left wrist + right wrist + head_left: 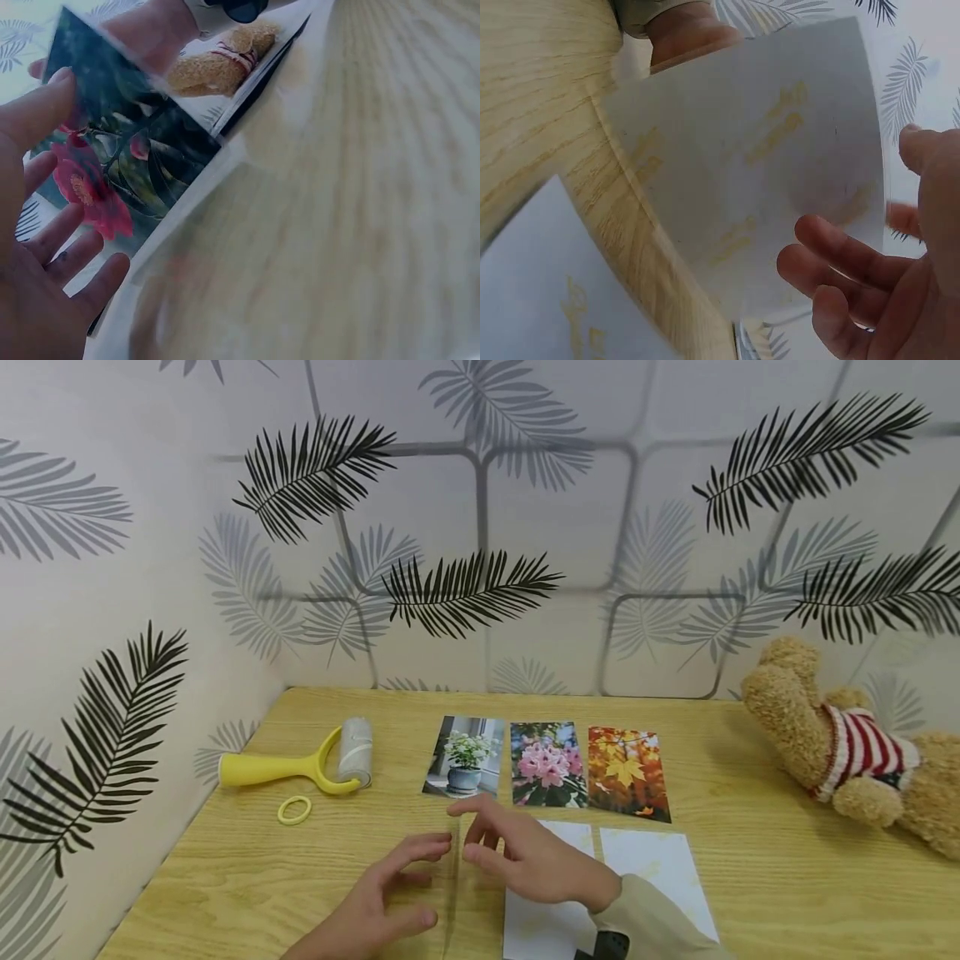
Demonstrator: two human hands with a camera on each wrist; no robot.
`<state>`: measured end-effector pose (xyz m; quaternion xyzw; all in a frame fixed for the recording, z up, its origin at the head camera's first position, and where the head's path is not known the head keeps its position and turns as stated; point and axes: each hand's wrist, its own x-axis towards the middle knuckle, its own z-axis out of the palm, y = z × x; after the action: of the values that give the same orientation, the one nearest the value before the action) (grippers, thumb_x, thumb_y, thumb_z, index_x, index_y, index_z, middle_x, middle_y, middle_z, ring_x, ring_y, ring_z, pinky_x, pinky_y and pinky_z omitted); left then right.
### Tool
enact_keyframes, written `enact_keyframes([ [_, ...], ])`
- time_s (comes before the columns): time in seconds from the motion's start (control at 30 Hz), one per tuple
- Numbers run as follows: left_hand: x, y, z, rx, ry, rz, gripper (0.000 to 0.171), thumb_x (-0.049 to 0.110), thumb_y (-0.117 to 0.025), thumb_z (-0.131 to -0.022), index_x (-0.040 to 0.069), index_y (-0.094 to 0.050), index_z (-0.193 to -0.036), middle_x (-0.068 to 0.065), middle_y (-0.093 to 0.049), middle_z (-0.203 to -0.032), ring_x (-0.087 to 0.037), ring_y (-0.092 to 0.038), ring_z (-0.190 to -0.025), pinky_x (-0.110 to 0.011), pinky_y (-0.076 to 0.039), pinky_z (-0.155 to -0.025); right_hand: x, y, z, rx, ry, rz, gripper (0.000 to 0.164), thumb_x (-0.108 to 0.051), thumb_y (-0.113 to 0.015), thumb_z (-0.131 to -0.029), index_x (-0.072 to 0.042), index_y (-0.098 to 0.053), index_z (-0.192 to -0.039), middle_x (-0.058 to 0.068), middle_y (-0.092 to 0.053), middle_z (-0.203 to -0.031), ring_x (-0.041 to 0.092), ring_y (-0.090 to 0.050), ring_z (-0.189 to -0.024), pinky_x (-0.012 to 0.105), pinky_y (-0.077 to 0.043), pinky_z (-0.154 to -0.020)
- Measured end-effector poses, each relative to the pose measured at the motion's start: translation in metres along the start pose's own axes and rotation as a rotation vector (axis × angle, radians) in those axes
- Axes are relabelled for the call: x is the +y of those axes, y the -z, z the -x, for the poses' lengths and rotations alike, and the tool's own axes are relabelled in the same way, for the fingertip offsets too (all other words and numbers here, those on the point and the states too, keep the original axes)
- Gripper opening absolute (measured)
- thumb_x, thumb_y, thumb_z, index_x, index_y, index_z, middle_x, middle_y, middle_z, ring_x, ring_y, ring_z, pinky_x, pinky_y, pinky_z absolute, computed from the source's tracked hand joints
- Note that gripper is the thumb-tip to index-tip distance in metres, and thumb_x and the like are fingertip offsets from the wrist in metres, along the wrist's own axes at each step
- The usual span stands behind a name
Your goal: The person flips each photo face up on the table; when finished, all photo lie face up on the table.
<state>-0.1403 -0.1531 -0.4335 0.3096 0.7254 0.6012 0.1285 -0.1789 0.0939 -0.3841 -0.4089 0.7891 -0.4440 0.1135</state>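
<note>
A photo print [172, 142] of a deep pink flower on dark leaves stands on edge between my hands. In the head view only its thin edge [452, 885] shows; the right wrist view has its white back [765, 150] with faint yellow lettering. My left hand [382, 893] is on the picture side, fingertips at the print, fingers spread apart. On the white side my right hand [543, 860] has its index finger reaching over the top edge and its other fingers loosely bent. Two white sheets [551, 910] [652, 868] lie beneath and beside the right forearm.
Behind the hands lie prints of a potted plant [467, 758], pink blossoms [546, 764] and autumn leaves [626, 772]. A yellow-handled lint roller [273, 768] and a yellow ring [295, 810] are at left. A teddy bear [862, 752] in a striped top lies at right, near the wall.
</note>
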Motion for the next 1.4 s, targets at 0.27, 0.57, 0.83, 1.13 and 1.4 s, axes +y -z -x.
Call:
enact_keyframes([
  [0.27,-0.002,-0.004,-0.002,-0.049,0.104,-0.126,0.044,0.019,-0.061,-0.095,0.028,-0.051,-0.137,0.001,-0.036,-0.15,-0.018,-0.036,-0.136,-0.027,-0.039,-0.103,-0.006,0.002,0.006,-0.026,-0.104,0.028,0.021,-0.022,-0.052,-0.1,-0.011,-0.055,-0.118,-0.006,-0.063,-0.083,0.002,-0.051,-0.06,0.018,-0.043,-0.055],
  [0.57,-0.006,-0.001,-0.003,-0.087,0.091,-0.421,0.035,0.038,-0.064,-0.092,0.026,-0.061,-0.125,-0.002,-0.038,-0.15,-0.029,-0.039,-0.133,-0.045,-0.035,-0.106,-0.002,-0.005,0.012,-0.063,-0.286,0.125,0.044,-0.012,-0.067,-0.088,0.0,-0.056,-0.129,-0.007,-0.057,-0.061,0.002,-0.046,-0.047,0.019,-0.039,-0.047],
  [0.83,-0.007,-0.002,-0.001,-0.105,0.112,-0.481,0.038,0.039,-0.064,-0.091,0.023,-0.06,-0.126,-0.004,-0.035,-0.153,-0.027,-0.039,-0.128,-0.067,-0.02,-0.103,0.011,-0.011,0.009,-0.05,-0.347,0.121,0.048,-0.011,-0.07,-0.084,-0.003,-0.059,-0.13,-0.007,-0.051,-0.048,0.004,-0.04,-0.039,0.019,-0.032,-0.041],
  [1.13,-0.011,-0.004,-0.001,-0.019,0.044,-0.578,0.034,0.032,-0.065,-0.091,0.024,-0.061,-0.124,-0.002,-0.039,-0.151,-0.029,-0.039,-0.131,-0.059,-0.03,-0.101,0.017,-0.015,0.004,-0.02,-0.369,0.182,0.05,-0.011,-0.071,-0.083,-0.007,-0.059,-0.132,-0.006,-0.054,-0.052,0.005,-0.042,-0.042,0.02,-0.032,-0.044],
  [1.4,-0.01,0.006,-0.002,0.016,0.121,-0.532,0.033,0.033,-0.066,-0.091,0.028,-0.061,-0.123,0.002,-0.035,-0.153,-0.029,-0.034,-0.137,-0.063,-0.026,-0.105,0.021,-0.015,-0.004,-0.004,-0.33,0.254,0.044,-0.014,-0.068,-0.088,-0.013,-0.061,-0.131,-0.007,-0.048,-0.05,0.005,-0.035,-0.041,0.021,-0.026,-0.043],
])
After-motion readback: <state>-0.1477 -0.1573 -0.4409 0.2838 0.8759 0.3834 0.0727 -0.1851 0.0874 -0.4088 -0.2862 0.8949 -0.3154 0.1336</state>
